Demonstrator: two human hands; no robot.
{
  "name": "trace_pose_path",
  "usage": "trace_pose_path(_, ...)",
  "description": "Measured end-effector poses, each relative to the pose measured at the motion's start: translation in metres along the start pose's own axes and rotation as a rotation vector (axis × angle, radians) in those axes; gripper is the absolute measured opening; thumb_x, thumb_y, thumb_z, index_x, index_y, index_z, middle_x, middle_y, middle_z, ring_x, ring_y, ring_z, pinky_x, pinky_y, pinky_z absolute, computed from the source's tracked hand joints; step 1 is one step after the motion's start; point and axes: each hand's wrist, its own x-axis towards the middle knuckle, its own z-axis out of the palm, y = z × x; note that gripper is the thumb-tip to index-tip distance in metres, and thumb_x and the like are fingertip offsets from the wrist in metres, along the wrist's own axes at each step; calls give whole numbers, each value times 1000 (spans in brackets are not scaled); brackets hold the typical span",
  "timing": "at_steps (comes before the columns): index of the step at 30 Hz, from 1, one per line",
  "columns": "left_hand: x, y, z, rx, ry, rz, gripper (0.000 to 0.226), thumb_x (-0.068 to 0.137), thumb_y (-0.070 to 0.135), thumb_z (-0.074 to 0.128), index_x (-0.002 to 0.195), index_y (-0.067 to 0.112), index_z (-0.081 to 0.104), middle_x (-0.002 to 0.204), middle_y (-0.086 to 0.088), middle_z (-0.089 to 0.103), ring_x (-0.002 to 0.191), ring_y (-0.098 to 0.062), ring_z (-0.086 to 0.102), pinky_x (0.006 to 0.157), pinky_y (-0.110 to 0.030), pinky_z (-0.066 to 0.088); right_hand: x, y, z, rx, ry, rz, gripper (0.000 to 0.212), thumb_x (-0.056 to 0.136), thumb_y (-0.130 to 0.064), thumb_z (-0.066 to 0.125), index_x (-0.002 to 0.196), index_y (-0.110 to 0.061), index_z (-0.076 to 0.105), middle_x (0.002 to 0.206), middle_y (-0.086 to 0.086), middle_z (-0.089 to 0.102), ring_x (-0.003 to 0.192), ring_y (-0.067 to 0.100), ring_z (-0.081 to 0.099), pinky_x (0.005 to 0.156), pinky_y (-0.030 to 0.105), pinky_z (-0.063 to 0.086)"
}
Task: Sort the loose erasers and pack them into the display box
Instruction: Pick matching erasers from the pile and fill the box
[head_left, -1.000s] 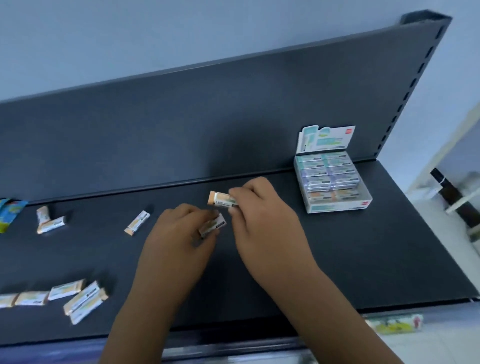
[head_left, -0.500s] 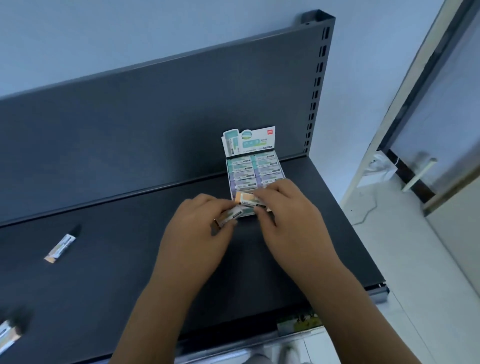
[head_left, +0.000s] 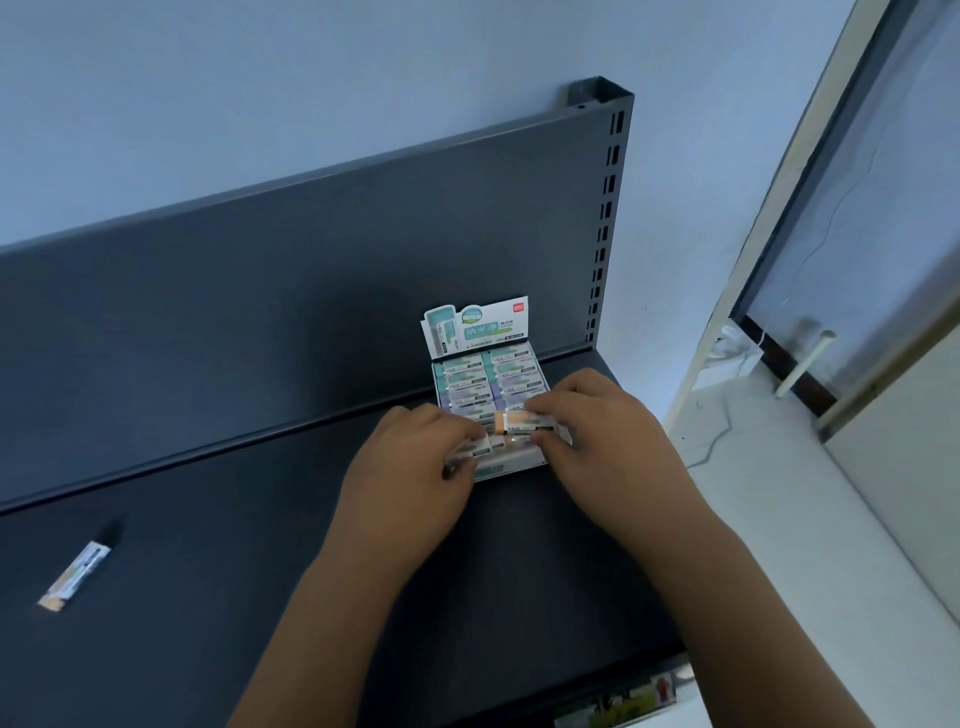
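- The display box (head_left: 513, 461) stands on the dark grey shelf (head_left: 208, 545) towards its right end, close to the upright back panel (head_left: 260, 312), with its printed header card (head_left: 475, 327) raised at the rear
- Inside the box, packed erasers (head_left: 493, 374) lie flat in two columns, with teal sleeves at the back and lilac ones nearer the front
- The right hand (head_left: 608, 441) is over the front right part of the box, fingers curled, pinching an orange-tipped eraser (head_left: 519, 420) that lies sideways just above the front rows
- The left hand (head_left: 410, 467) is at the box's front left corner, fingers curled around a white-sleeved eraser (head_left: 475, 448) held beside the orange-tipped one; whether either one touches the packed rows cannot be told
- A loose eraser (head_left: 75, 576) lies alone on the shelf far to the left, well apart from the box, its orange end pointing towards the front edge
- A coloured label strip (head_left: 618, 701) runs along the shelf's front edge at lower right
- To the right of the shelf is a pale floor (head_left: 779, 493) and a door frame (head_left: 769, 249)
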Motion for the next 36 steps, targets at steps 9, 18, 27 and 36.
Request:
trace_pose_path(9,10,-13,6,-89,-87,59,30,83,18,74,107,36,73,101,24,63,97,-6,49,83,-23,44,17,5,-6,-115,-129,-2,28,91,-30,67,118,-35,71,110,-14,58,100,10,56,83,33,55)
trace_pose_path(18,16,-24,10,-101,-125,154,12,85,20,75,90,29,80,95,25,63,96,-2,52,81,-17,44,25,7,-16,-303,-255,47,32,88,-29,61,118,-35,71,108,-12,56,95,13,59,80,34,56)
trace_pose_path(27,5,-21,5,-22,-21,137,30,87,40,71,115,31,70,106,22,56,105,-7,46,86,-26,47,22,2,-16,-313,-282,41,31,91,-27,59,119,-32,71,111,-11,57,96,13,59,80,33,56)
trace_pose_path(36,-4,-26,12,10,-67,173,38,92,52,45,95,29,75,100,23,60,98,-7,50,79,-32,51,24,-2,-11,-310,-282,21,31,87,-24,61,115,-31,73,107,-11,56,95,13,57,78,34,57)
